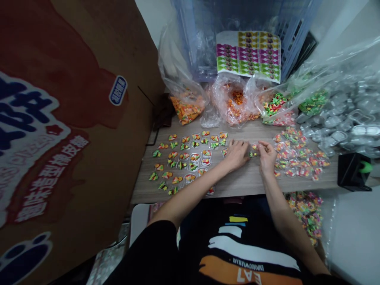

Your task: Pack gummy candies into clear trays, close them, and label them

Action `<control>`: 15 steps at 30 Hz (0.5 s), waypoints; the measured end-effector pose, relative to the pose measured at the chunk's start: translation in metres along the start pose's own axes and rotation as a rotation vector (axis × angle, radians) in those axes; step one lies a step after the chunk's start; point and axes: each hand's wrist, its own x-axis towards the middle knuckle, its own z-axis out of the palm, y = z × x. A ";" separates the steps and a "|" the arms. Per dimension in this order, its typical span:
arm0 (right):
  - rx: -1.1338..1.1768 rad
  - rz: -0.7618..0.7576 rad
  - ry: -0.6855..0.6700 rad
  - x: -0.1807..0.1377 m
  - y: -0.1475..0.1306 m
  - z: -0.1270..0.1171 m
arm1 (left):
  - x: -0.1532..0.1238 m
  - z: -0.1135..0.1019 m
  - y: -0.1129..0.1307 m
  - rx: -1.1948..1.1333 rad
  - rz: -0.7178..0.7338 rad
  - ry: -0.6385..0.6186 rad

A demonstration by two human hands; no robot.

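I see right hand [267,155] pinching a clear pack [253,153] edgewise; left hand [237,154], cannot tell. Likely light, slick, crushable: grip rim.

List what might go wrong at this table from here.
The left forearm crosses low over the filled clear plastic trays, so it could brush some out of place.
One small tray lies between the left hand and the right hand; a knock might shift its contents.
The black tape dispenser sits near the table's front edge, so a bump could tip it off.
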 end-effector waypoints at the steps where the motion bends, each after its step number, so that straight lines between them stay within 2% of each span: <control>1: 0.011 -0.014 0.011 -0.001 -0.001 0.000 | 0.003 -0.001 -0.001 -0.009 0.025 -0.001; 8: 0.092 -0.023 0.065 0.001 -0.003 0.000 | 0.039 -0.004 -0.012 -0.043 0.162 -0.191; 11: 0.130 0.038 0.041 0.000 0.003 0.004 | 0.037 -0.002 -0.018 -0.030 0.163 -0.163; 15: 0.154 0.100 -0.015 -0.006 0.009 0.011 | 0.013 -0.001 -0.024 -0.008 0.115 -0.072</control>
